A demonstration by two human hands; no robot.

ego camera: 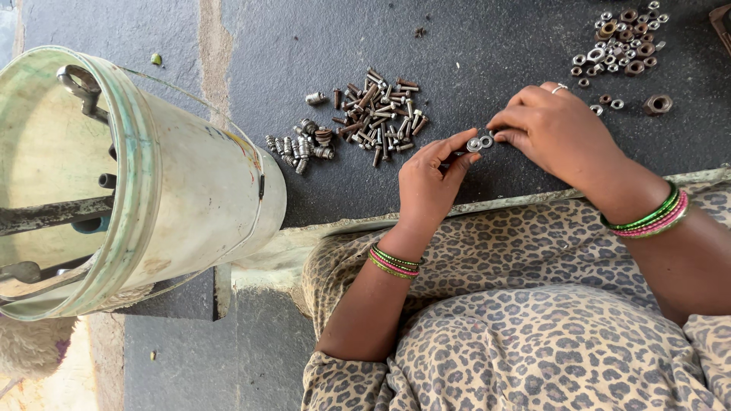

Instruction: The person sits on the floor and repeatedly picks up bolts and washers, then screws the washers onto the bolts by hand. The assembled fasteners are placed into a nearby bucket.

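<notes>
Left hand point(428, 181) pinching a dark bolt point(457, 156), fingers closing on it | right hand point(552, 129) gripping two silver washers point(480, 141) at centre frame | bolt pile point(381, 114) sitting upper centre | nut pile point(624, 34) upper right | pale plastic bucket point(190, 190) lying left.

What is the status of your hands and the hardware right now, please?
Left hand and right hand pinch two washers between fingertips. Bolt pile beside left hand, nut pile beyond right. Nothing in the way.

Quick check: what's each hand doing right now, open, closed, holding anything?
Left hand: closed, fingers pinching a dark bolt at the washers.
Right hand: closed, fingertips pinching the shiny washers on that bolt.
</notes>
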